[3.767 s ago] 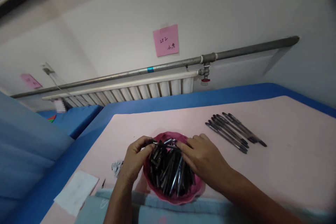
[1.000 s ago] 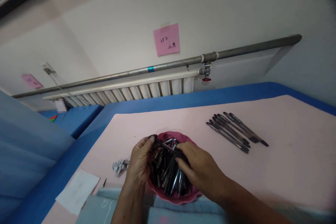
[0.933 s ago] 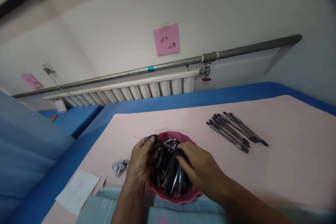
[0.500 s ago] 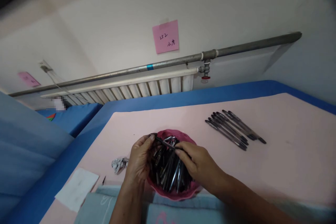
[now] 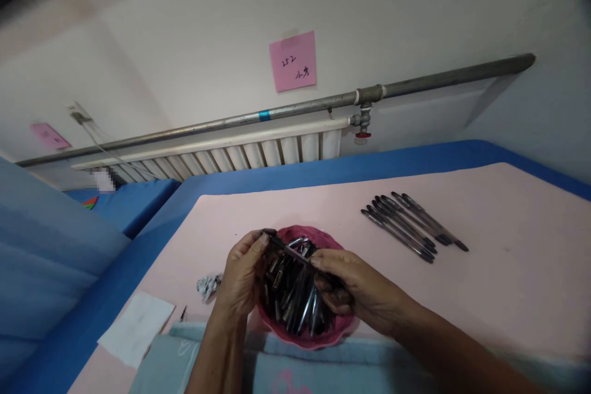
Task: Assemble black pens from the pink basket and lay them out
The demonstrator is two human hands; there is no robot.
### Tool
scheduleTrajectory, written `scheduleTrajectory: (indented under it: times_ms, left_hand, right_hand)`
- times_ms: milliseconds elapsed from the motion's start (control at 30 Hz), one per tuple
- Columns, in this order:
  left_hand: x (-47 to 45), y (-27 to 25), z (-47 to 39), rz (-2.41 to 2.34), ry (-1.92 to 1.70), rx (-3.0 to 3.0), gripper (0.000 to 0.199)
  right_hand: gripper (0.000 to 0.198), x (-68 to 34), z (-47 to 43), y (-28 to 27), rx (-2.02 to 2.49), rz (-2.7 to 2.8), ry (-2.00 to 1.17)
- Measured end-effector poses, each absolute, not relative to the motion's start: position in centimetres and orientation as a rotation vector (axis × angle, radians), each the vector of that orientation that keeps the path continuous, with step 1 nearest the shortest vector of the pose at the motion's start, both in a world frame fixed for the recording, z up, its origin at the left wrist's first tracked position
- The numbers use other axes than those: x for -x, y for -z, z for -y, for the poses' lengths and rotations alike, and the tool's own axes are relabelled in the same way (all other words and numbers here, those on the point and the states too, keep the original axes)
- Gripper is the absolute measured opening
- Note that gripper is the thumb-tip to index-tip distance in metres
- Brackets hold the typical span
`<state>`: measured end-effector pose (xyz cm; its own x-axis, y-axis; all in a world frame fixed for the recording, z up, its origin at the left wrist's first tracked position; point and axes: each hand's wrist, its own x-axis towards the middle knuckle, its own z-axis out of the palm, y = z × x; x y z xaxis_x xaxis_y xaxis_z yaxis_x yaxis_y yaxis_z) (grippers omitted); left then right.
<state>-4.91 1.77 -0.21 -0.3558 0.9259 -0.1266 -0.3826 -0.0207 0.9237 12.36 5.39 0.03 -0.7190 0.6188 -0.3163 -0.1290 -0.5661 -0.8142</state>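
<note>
The person holds a dark pen (image 5: pixel 297 253) slantwise between both hands, just above the pink scalloped basket (image 5: pixel 311 342). The left hand (image 5: pixel 241 272) has its grip pinched on the pen's upper end, over the basket's left rim; the right hand (image 5: pixel 357 280) has its grip closed on the other end, over the basket's right side. Beneath them, a heap of black pens (image 5: pixel 300 305) fills the basket. To the basket's right, farther back, a loose slanted row of clear-barrelled pens (image 5: pixel 399 225) lies on the pink sheet (image 5: pixel 508 271) covering the blue bench (image 5: pixel 277 176). Left of the basket I see a crumpled wad (image 5: pixel 209 287), then a white paper (image 5: pixel 136 327). A pale blue cloth (image 5: pixel 332 375) lies on the person's side of the basket. Beyond it, a radiator (image 5: pixel 258 155) lines the wall.
</note>
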Motion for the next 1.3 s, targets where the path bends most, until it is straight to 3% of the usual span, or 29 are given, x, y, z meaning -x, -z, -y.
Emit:
scheduleTrajectory:
  times_ms: [100, 233, 300, 400, 500, 633, 733, 1067, 1300]
  left_hand:
    - [5.2, -0.2, -1.4, -1.584, -1.364, -1.102, 0.024]
    - [5.1, -0.3, -1.0, -2.143, -0.509, -1.713, 0.009]
    - [4.8, 0.0, -0.9, -2.216, -0.148, -1.817, 0.014]
    - [4.6, 0.4, -0.8, -2.225, -0.005, -1.848, 0.018]
    - [4.9, 0.3, -0.8, -2.182, -0.180, -1.758, 0.013]
    - [5.9, -0.3, -0.8, -1.850, -0.905, -1.281, 0.011]
    - [6.4, -0.6, -0.9, -1.584, -1.235, -0.908, 0.019]
    - [7.5, -0.9, -1.3, -1.253, -1.549, -0.388, 0.017]
    - [7.4, -0.9, -1.3, -1.193, -1.556, -0.341, 0.010]
  right_hand:
    - [0.019, -12.5, -6.0, -0.1, 0.877, 1.159, -2.102]
    - [0.017, -12.7, -6.6, -0.2, 0.925, 1.167, -1.975]
    - [0.017, -12.8, -6.6, -0.3, 0.939, 1.169, -1.955]
    - [0.017, -12.7, -6.5, -0.3, 0.958, 1.184, -1.931]
    - [0.018, -12.6, -6.4, -0.3, 0.969, 1.222, -1.895]
    - [0.015, -12.6, -6.2, -0.2, 0.943, 1.416, -1.799]
    - [0.014, -12.7, -6.1, 0.1, 0.920, 1.578, -1.669]
    - [0.017, -12.9, -5.8, -0.3, 0.905, 1.894, -1.421]
    - [0.015, -12.8, -5.6, -0.1, 0.906, 1.978, -1.326]
